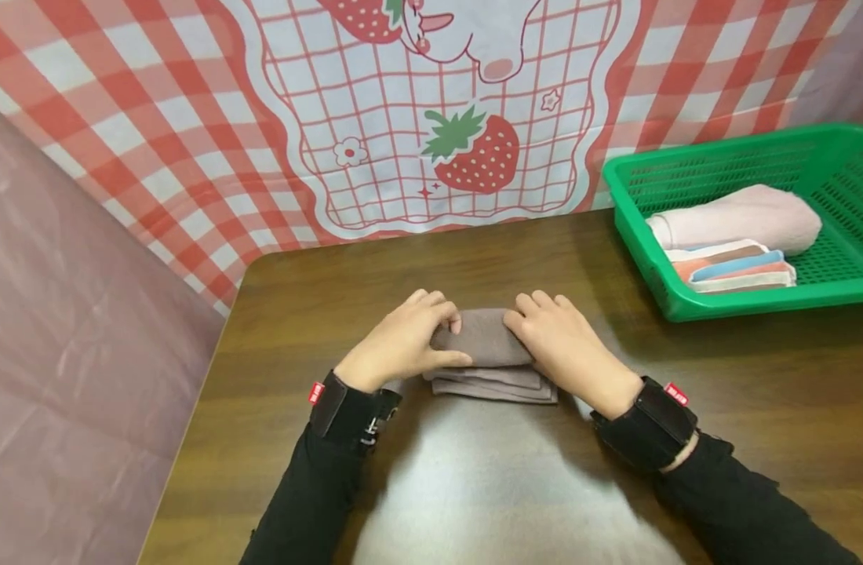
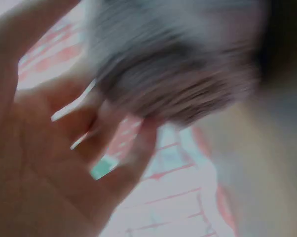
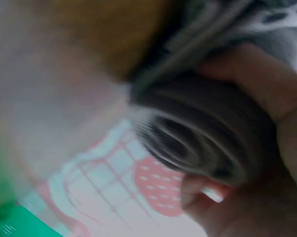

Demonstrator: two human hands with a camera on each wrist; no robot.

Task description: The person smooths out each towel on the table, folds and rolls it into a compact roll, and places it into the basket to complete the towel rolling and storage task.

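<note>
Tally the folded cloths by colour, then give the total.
Brown towel, under both hands on the table: 1
Pink towel, in the green basket: 1
Striped cloth, in the basket: 1
Total: 3

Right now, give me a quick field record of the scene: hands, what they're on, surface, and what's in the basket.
left hand: on the left side of the brown towel, thumb pinching its edge
right hand: gripping the towel's right side, fingers curled round it
brown towel: folded into layers, top part partly rolled, lying on the table
table: dark wood grain
green basket: at the right of the table, away from the hands
pink towel: rolled, inside the basket
striped towel: folded, inside the basket, in front of the pink one
wrist views: blurred
</note>
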